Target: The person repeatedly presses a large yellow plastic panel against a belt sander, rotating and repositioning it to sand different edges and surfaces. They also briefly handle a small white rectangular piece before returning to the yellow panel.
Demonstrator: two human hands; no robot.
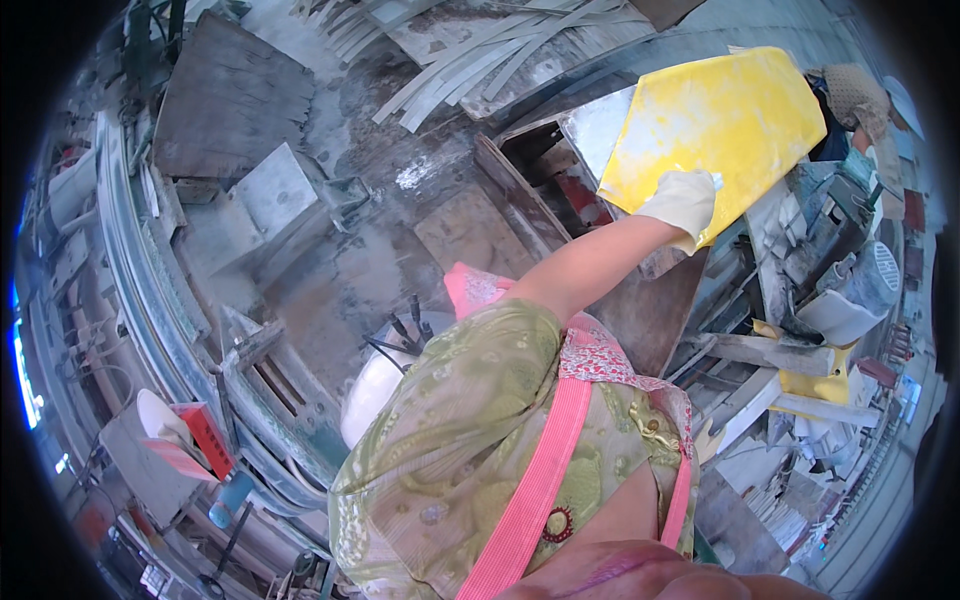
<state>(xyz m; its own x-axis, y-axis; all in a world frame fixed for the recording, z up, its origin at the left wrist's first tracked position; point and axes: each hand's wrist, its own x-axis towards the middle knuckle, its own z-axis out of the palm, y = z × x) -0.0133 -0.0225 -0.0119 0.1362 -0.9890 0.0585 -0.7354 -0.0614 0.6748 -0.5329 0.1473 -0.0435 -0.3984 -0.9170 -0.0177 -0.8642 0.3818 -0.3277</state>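
My left hand (683,207), in a white glove, reaches out over the near edge of a large flat yellow sheet (735,120) with cut corners. Whitish smears or dust cover much of the sheet's surface. The gloved fingers look curled in, and a small pale blue bit (717,181) shows at their tips; what it is I cannot make out. Beneath the sheet's left side a pale flat panel (600,125) sticks out over an open dark box (550,165). My right hand is out of view.
Long pale strips (500,50) lie piled on the far floor. A dark worn board (230,95) and a metal block (280,190) stand at left, beside curved rails (150,250). Another person's arm (860,140) shows at far right, near a white bucket (835,315). A white rounded container (370,395) stands by my left side.
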